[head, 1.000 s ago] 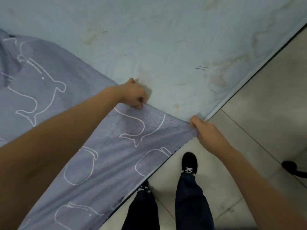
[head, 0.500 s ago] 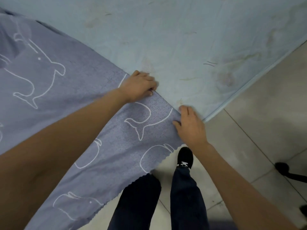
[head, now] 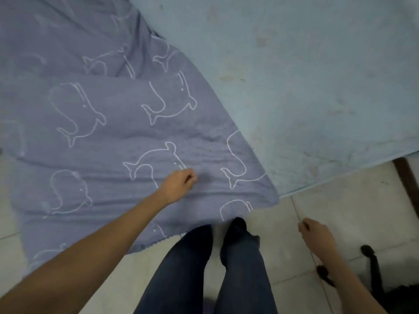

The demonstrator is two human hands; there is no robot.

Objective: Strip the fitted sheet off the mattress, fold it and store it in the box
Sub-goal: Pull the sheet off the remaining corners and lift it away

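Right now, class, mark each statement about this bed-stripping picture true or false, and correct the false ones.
1. The sheet bears white whale outlines. True.
2. The right hand grips the sheet's corner. False: it hangs over the floor, clear of the sheet, holding nothing.
3. The sheet covers the whole mattress. False: the pale blue mattress lies bare on the right.
4. The left hand is at the sheet, fingers curled. True.

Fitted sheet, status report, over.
Left hand curled on fitted sheet, grip unclear; right hand free over floor. Sheet off near mattress corner, draping to floor. Shoe at its hem.
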